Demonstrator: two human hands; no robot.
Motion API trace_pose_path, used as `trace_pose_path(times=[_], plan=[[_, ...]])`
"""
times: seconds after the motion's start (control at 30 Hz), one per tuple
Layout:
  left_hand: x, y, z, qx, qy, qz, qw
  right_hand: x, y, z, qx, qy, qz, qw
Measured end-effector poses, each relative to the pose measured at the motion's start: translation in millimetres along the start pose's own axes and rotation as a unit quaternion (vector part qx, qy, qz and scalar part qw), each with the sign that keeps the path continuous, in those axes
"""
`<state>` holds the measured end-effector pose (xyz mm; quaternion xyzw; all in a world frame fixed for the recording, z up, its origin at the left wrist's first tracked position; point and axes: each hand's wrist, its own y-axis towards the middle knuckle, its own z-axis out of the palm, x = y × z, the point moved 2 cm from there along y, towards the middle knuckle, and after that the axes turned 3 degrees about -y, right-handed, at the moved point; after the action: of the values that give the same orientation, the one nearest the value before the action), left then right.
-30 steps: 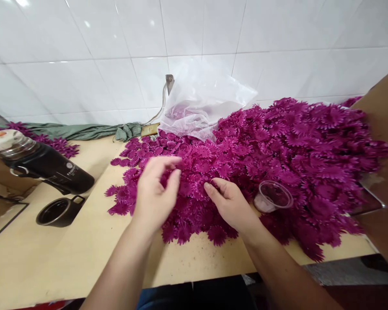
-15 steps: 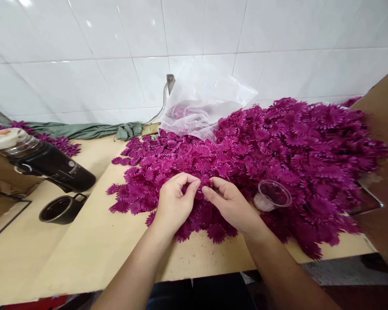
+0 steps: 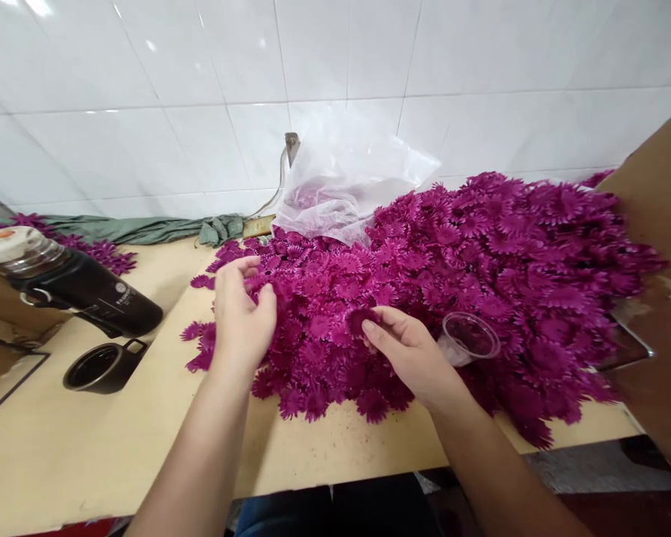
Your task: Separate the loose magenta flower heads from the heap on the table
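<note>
A wide heap of magenta artificial flower heads (image 3: 470,224) covers the table in front of me. My right hand (image 3: 405,347) pinches one dark magenta flower piece (image 3: 361,322) between thumb and fingers, low over the near part of the heap. To the left, my left hand (image 3: 243,313) hovers above the heap's left side, thumb and fingers apart with nothing visible between them. Just right of my right hand, a clear plastic cup (image 3: 470,338) with whitish contents sits among the flowers.
A clear plastic bag (image 3: 341,186) lies behind the heap against the tiled wall (image 3: 173,149). On the left are a black thermos (image 3: 89,287), a dark mug (image 3: 104,367) and a green cloth (image 3: 139,227). Cardboard (image 3: 660,298) stands at the right edge of the table (image 3: 162,418).
My left hand came in to meet the right at the flower piece, then moved away left and opened. The right hand stayed nearly in place, still holding the piece.
</note>
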<state>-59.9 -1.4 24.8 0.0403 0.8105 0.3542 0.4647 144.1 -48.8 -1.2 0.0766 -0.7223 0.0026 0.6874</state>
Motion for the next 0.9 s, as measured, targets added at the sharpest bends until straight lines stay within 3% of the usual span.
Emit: trace_pose_path(times=[0.03, 0.13, 0.2, 0.37, 0.53, 0.63, 0.73, 0.9], plan=[[-10.5, -9.9, 1.6, 0.018, -0.002, 0.023, 1.0, -1.3, 2.1, 1.1, -0.006, -0.003, -0.001, 1.0], [-42.0, -40.4, 12.0, 0.145, -0.023, 0.12, 0.982, -2.7, 4.9, 4.8, -0.009, -0.028, -0.01, 1.0], [-52.2, -53.8, 18.4, 0.19, -0.019, 0.138, 0.972, -2.1, 4.8, 5.2, -0.019, -0.05, -0.022, 0.998], [-50.2, -60.4, 29.3, 0.225, -0.037, 0.083, 0.97, -4.0, 5.2, 2.5, -0.059, -0.093, -0.017, 0.994], [-50.5, -56.4, 35.7, 0.267, -0.078, 0.027, 0.96, -8.8, 4.8, 3.6, -0.053, -0.086, -0.017, 0.995], [-48.3, -53.0, 37.2, 0.249, -0.088, -0.013, 0.964, -5.7, 0.3, 4.9, -0.027, -0.073, -0.028, 0.997], [-45.1, -50.7, 37.7, 0.178, -0.12, -0.076, 0.974, 2.3, -5.1, 6.9, -0.004, -0.077, -0.032, 0.996], [-40.2, -33.8, 37.3, 0.07, -0.239, -0.146, 0.958, 13.9, -12.6, 10.1, -0.012, -0.079, -0.051, 0.995]])
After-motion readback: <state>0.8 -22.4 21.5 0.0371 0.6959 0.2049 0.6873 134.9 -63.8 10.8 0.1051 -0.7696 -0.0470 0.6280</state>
